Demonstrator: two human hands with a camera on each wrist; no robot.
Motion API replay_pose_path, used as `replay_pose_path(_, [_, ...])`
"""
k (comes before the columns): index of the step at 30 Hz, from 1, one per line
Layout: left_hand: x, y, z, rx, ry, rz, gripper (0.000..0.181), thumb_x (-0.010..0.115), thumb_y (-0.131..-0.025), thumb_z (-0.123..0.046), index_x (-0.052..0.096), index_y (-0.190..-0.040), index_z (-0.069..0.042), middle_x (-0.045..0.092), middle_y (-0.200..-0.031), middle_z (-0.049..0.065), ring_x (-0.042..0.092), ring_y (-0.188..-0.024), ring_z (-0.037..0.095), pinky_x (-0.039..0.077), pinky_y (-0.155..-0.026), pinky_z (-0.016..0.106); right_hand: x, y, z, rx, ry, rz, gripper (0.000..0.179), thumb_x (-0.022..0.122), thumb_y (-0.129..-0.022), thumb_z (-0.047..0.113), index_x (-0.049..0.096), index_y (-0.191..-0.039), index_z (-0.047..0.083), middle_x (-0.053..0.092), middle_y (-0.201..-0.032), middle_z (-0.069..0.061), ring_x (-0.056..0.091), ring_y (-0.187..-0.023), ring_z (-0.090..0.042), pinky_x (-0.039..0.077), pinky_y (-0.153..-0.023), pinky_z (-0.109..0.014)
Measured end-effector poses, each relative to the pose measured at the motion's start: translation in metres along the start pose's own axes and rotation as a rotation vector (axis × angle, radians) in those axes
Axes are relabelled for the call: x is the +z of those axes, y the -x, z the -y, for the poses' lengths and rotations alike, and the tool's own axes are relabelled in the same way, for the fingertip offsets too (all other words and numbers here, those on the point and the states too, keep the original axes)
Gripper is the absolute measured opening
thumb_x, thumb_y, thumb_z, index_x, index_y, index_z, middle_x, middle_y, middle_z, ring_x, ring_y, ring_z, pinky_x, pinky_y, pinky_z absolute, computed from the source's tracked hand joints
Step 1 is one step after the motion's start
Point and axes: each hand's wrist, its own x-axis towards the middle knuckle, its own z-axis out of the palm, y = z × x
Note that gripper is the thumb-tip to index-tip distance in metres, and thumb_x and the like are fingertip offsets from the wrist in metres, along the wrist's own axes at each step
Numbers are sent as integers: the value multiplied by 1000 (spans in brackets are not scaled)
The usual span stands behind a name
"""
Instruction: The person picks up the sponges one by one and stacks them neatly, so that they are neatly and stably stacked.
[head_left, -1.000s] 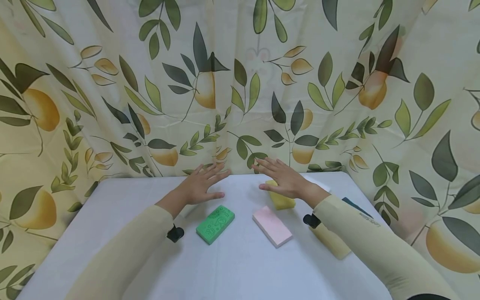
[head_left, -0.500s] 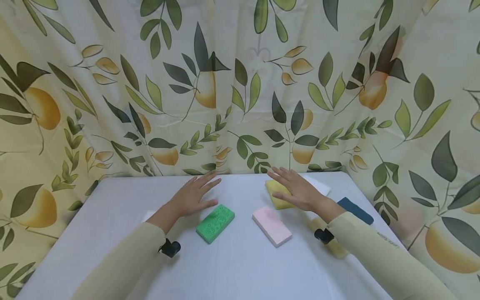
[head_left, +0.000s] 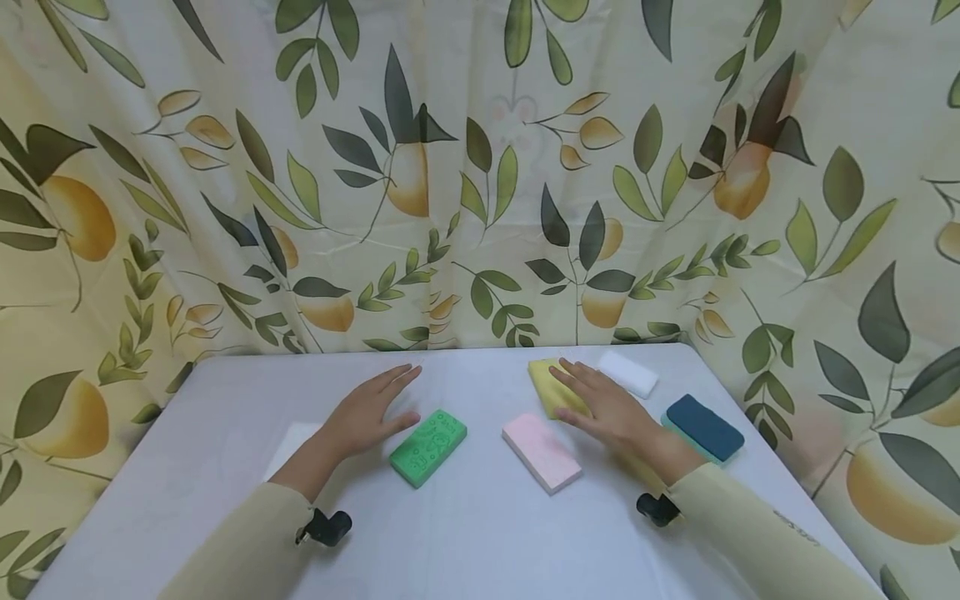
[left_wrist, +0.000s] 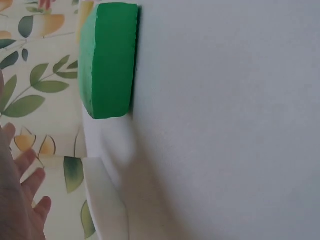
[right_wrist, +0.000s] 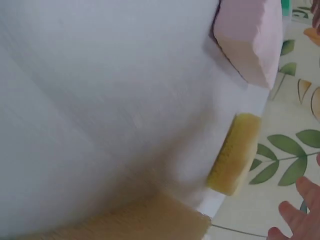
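Observation:
My left hand [head_left: 362, 418] hovers over the table with its fingers extended, left of a green sponge [head_left: 428, 447] with a raised pattern. Under that forearm, a white block [head_left: 292, 442] is partly covered; the left wrist view shows more of this white block [left_wrist: 107, 205]. My right hand [head_left: 618, 417] is held above the table, fingers straight and holding nothing, overlapping a yellow sponge [head_left: 546, 387]. A pink sponge [head_left: 542, 452] lies left of this hand. Beneath the right wrist is a tan sponge [right_wrist: 125, 215], mostly hidden in the head view.
At the back right lies a white block [head_left: 628, 373]. A dark blue and teal sponge [head_left: 705, 427] rests near the right edge of the white-covered table [head_left: 480, 550]. A curtain [head_left: 480, 208] printed with fruit and leaves hangs behind.
Both hands have drawn back toward the body and spread apart. The dark blue sponge and the back white block have come into fuller view, while the sponges stay put.

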Motion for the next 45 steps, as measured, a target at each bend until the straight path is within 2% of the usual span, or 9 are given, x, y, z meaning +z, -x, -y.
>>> replay_pose_path(5, [3, 11, -5, -10, 39, -16, 73, 59, -94, -52, 29, -156, -28, 37, -156, 2, 40, -140, 30, 36, -109, 52, 9, 11, 3, 72, -44, 8, 73, 54, -96, 51, 28, -156, 20, 31, -159, -11, 28, -145, -39, 27, -111, -61])
replay_pose_path(11, [8, 21, -12, -20, 50, -29, 75, 58, -92, -57, 28, -156, -31, 40, -155, 1, 42, -139, 29, 38, -108, 52, 17, 22, 5, 88, -74, -15, 73, 49, -98, 55, 26, -157, 18, 33, -157, -15, 32, -143, -39, 30, -109, -60])
replay_pose_path(20, [16, 34, -13, -60, 58, -5, 80, 57, -89, -65, 29, -155, -30, 44, -151, 3, 41, -139, 27, 37, -109, 49, 20, 31, 19, 125, -92, 11, 73, 57, -94, 53, 33, -155, 19, 38, -155, -10, 35, -142, -36, 33, -109, -58])
replay_pose_path(27, [22, 38, -18, -69, 51, 4, 84, 59, -87, -66, 32, -155, -26, 48, -148, 6, 44, -136, 28, 41, -105, 50, 27, 40, 30, 95, -85, -13, 73, 57, -94, 54, 39, -151, 13, 43, -152, -13, 38, -140, -37, 34, -109, -57])
replay_pose_path(32, [25, 40, -26, -109, 67, 10, 85, 59, -86, -68, 34, -154, -24, 48, -147, 6, 44, -136, 29, 42, -102, 52, 31, 44, 37, 166, -127, 17, 72, 54, -94, 57, 38, -152, 17, 41, -153, -10, 39, -141, -35, 33, -109, -56])
replay_pose_path(36, [27, 42, -31, -135, 61, 8, 87, 59, -84, -70, 34, -154, -24, 48, -147, 5, 44, -136, 28, 43, -102, 51, 34, 45, 42, 220, -165, 44, 75, 53, -94, 60, 38, -152, 16, 40, -154, -8, 37, -142, -34, 30, -112, -55])
replay_pose_path(45, [32, 46, -35, -188, 58, 5, 92, 63, -80, -72, 37, -153, -24, 49, -144, 6, 47, -132, 28, 43, -102, 49, 39, 49, 46, 263, -179, 66, 88, 57, -88, 65, 32, -155, 13, 47, -148, -16, 42, -137, -38, 33, -110, -56])
